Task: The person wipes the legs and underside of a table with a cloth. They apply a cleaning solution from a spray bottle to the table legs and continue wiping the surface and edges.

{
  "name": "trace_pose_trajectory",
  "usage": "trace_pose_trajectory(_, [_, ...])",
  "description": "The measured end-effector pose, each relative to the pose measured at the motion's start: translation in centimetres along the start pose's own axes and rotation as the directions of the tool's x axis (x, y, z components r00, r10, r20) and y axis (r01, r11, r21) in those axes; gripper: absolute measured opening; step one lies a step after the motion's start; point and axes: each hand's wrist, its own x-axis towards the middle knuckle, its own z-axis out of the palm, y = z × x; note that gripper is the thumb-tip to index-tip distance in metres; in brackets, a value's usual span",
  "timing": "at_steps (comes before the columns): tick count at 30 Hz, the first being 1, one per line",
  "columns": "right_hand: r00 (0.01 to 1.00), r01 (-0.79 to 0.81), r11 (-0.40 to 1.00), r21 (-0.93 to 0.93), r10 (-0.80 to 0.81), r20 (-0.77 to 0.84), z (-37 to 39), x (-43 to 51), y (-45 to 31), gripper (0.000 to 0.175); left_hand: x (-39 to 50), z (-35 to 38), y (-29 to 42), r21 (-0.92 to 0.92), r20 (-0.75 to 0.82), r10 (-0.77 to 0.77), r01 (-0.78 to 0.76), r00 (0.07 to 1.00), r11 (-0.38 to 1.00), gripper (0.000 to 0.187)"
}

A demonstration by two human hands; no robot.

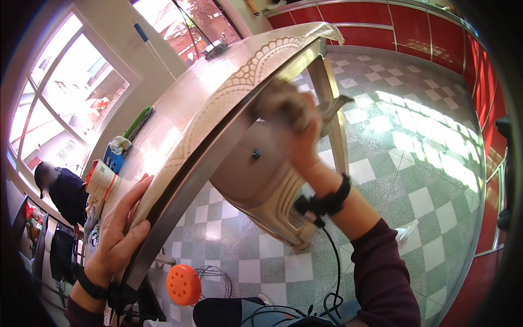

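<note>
My left hand [118, 237] grips the near edge of the table, its fingers over the patterned tablecloth [245, 71] and its thumb against the side. Below the cloth's edge runs the table's grey, metal-looking side rail [204, 163]. Farther along this rail, my right hand [302, 141] holds a brownish cloth rag [286, 102] up against it. Hand and rag are both blurred, and a loose end of the rag hangs out to the right, near the table leg [341, 139]. Each wrist wears a black strap; a cable trails from the right one.
Under the table edge stands a beige plastic chair or stool [245, 175]. An orange stool top with holes [184, 285] is low, near my legs. A blue packet [115, 157] and a green item [137, 124] lie on the table. Another person [67, 196] is at left; red cabinets [355, 14] line the far side.
</note>
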Motion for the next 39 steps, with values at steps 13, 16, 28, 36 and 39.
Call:
trace_pose_trajectory(13, [0.895,-0.405,0.872,-0.274,0.318,-0.312,-4.8,13.1,14.8,0.033,1.5,0.5,0.5,0.477,0.028,0.049,-0.057,0.998,0.877,0.086])
trace_pose_trajectory(16, [0.829,-0.480,0.862,-0.160,0.387,-0.403,-4.6,14.8,17.1,0.030,1.6,0.7,0.3,0.478,0.028,0.054,-0.061,0.998,0.876,0.086])
trace_pose_trajectory(28, [0.916,0.163,0.984,0.077,-0.180,0.358,0.2,-3.0,-1.5,0.055,1.5,1.2,0.0,0.439,-0.038,0.046,-0.024,0.998,0.898,0.084])
trace_pose_trajectory(36, [0.989,0.069,0.977,-0.200,-0.093,-0.118,-1.9,3.7,8.1,0.020,1.4,0.8,-0.5,0.471,-0.010,0.065,-0.053,0.998,0.881,0.084])
trace_pose_trajectory(39, [0.957,-0.077,0.983,-0.166,0.026,-0.290,-3.0,10.0,14.9,0.019,1.3,0.9,-0.7,0.461,-0.018,0.070,-0.054,0.997,0.886,0.084])
